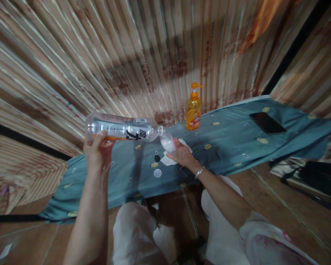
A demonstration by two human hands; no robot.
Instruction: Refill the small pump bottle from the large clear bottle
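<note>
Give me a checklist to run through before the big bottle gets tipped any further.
1. Left hand grip on the big bottle: ok, wrapped round its base end, bottle lying nearly level.
2. Right hand holding the small bottle: ok, held tilted over the tissue.
3. Mouths lined up: ok, the big bottle's neck meets the small bottle's top.
4. Water flowing: cannot tell.
5. Caps close by: ok, white cap and black cap lie on the blue cloth.
6. Phone away from spills: ok, far right.
</note>
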